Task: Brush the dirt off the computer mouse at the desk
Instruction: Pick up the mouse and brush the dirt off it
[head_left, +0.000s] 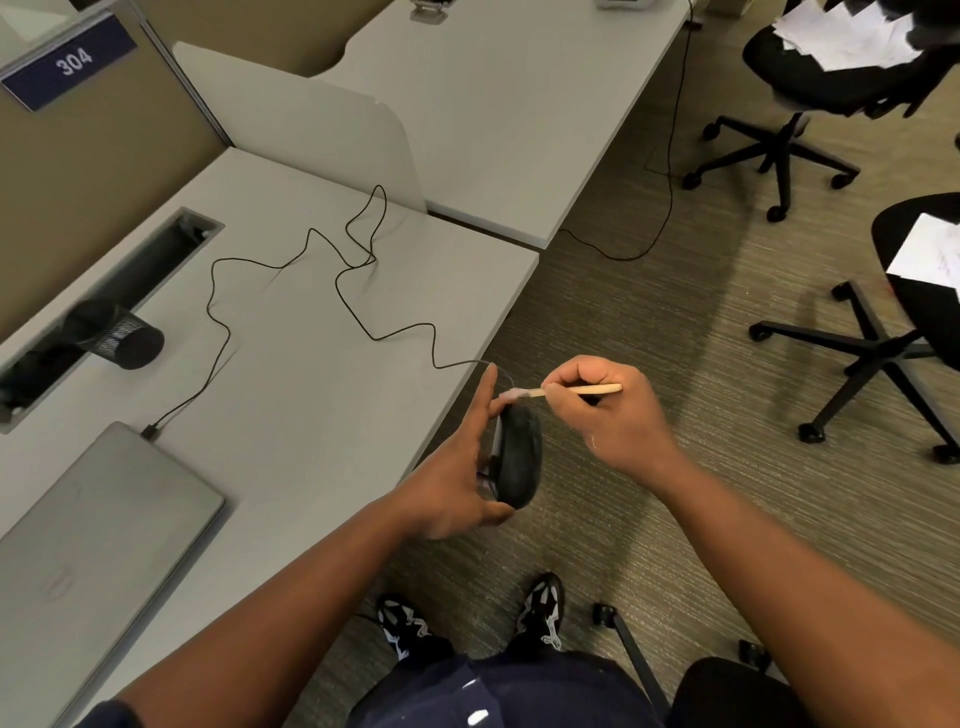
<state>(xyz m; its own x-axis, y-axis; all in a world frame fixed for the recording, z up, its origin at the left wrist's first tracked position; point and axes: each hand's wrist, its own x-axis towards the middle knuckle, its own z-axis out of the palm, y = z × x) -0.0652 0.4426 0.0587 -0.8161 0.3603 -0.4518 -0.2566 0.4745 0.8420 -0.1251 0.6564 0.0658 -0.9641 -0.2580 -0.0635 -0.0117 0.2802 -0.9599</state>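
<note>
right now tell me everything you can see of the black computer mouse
The black computer mouse is a matte, rounded oval that looks like plastic, with a thin black cable snaking back across the grey desk to a closed grey laptop. It is off the desk, just past its edge, turned on its side. The left hand cradles it, fingers extended along its far side. The right hand holds a small wooden-handled brush with pale bristles at the mouse's front end.

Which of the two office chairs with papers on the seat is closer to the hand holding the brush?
The chair at the right edge, with one white sheet. The other chair, piled with loose papers, stands farther from the right hand.
</note>
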